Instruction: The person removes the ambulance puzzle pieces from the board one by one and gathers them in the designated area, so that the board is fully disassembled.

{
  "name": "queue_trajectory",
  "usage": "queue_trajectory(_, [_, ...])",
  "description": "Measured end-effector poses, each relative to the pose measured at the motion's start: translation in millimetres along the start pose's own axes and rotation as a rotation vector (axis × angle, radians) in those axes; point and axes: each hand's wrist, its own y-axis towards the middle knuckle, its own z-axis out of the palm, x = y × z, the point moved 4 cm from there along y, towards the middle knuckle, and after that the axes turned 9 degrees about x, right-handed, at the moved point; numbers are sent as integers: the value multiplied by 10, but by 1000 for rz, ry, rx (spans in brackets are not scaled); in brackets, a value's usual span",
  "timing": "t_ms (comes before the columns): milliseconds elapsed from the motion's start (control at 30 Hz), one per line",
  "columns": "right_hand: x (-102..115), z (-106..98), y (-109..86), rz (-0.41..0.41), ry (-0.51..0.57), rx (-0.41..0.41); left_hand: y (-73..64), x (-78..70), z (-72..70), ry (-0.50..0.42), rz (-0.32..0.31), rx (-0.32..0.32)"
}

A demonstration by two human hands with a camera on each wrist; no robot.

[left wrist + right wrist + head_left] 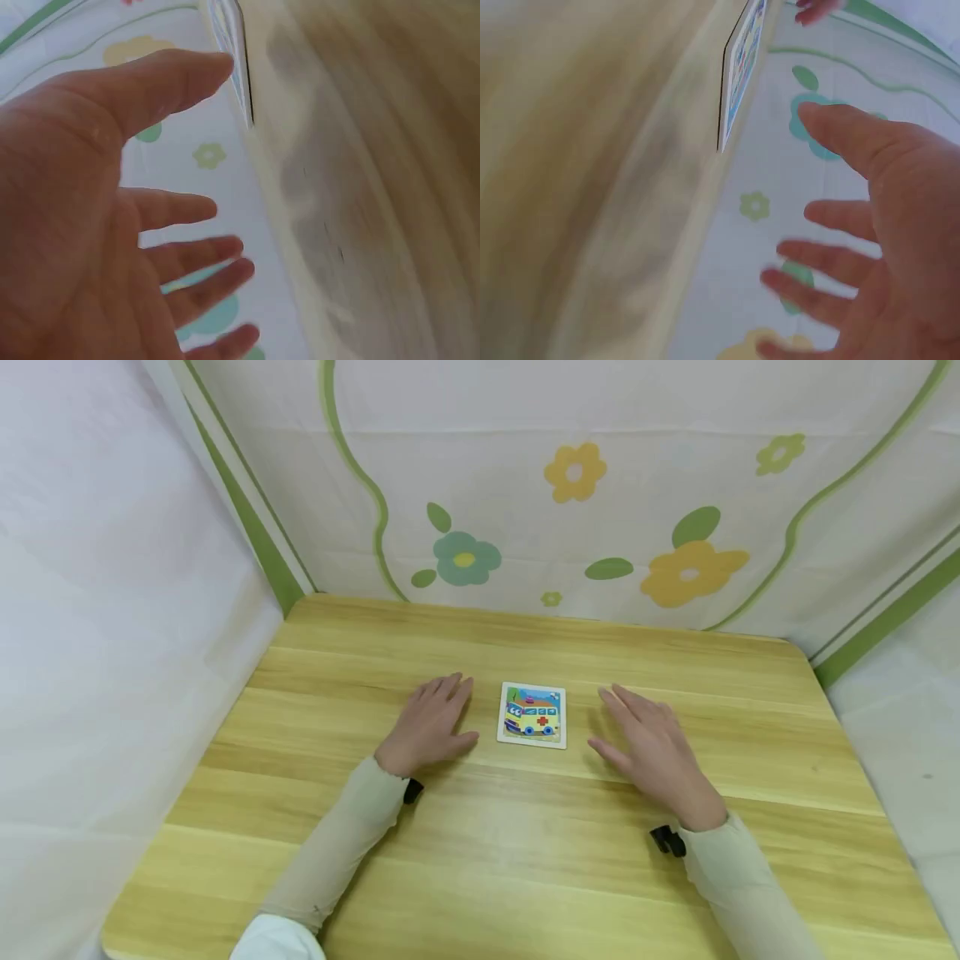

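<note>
A small square picture puzzle [532,716] lies flat on the table, showing a yellow ambulance with a red cross inside a white border. My left hand [431,724] is just left of it, fingers spread and apart from it. On the other side, my right hand [651,749] hovers or rests with its fingers extended, also not touching the puzzle. In the left wrist view the thumb [180,82] appears near the puzzle's edge [238,60], and the palm holds nothing. The right wrist view shows the puzzle [742,67] edge-on beyond the right hand [900,247], which is likewise free.
The wooden table [495,877] fills the space below the hands. A white cloth wall [480,468] with printed flowers stands along its far edge, and white cloth [112,635] hangs at the left. Black wrist mounts [667,841] sit under the sleeves.
</note>
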Motion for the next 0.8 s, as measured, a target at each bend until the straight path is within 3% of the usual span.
queue_trajectory(133, [122,-48,233,-127,18,-18,165,-45,-36,-131,85,32])
queue_trajectory(300, [262,-47,544,-209,71,54,338,-47,-25,-269,132,99])
queue_trajectory(500, [394,42,882,-215,123,165,493,-37,-9,-330,144,109])
queue_trajectory(800, [530,178,1213,-216,173,278,649,-127,5,-330,168,109])
